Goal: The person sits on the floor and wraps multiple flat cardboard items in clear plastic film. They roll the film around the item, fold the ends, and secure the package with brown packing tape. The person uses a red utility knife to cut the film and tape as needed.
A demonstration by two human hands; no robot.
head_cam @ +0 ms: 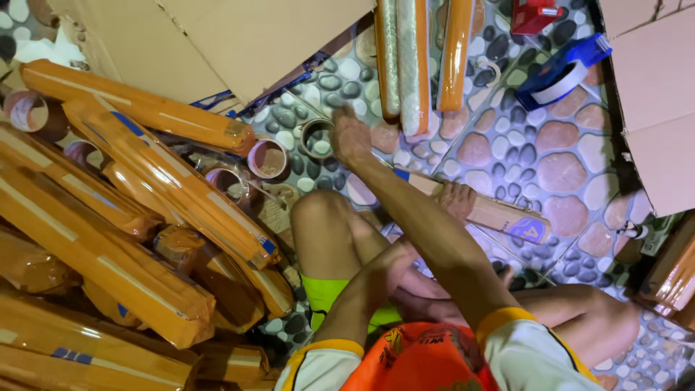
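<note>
Head view, seemingly straight down, close

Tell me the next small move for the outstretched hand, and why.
Probably stretch the right hand slightly further and grip the near end of the clear-wrapped roll. That hand sits just short of it with nothing visible in it, while the left hand holds the long cardboard box.

Warm, even overhead light — soft shadows, glare on glossy wrapping, edges slightly bent.

Home packing spot — pebble-tiled floor (557,156), taped parcels (101,261), cardboard (239,36).
</note>
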